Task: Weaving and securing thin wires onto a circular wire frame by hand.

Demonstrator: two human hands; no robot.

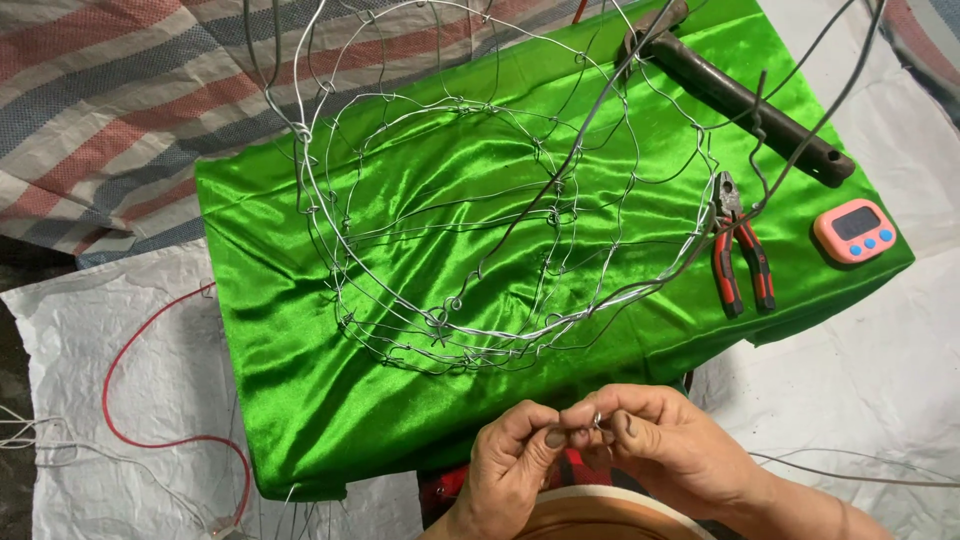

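Both hands meet low in the frame, in front of the table edge: the left hand [510,455] and the right hand [665,445] are pinched shut, fingertip to fingertip, on a small bright loop of thin silver wire [597,420] that shows just at the tips of the right thumb and forefinger. The loop sits right at the pinch, not deep in either palm, so little of it shows beyond the fingers. To bend so small a piece well, one hand should hold it dead still while the other turns it in short, even moves, keeping the cut end away from the skin — a slip here would likely spoil the curl. Beyond the hands, on the shiny green satin cloth [300,350], lies the round basket frame of woven silver wire [400,330], well apart from the pinch. To the right rest red-handled pliers [740,255], a pink digital timer [853,230] and a dark metal bar [740,95].
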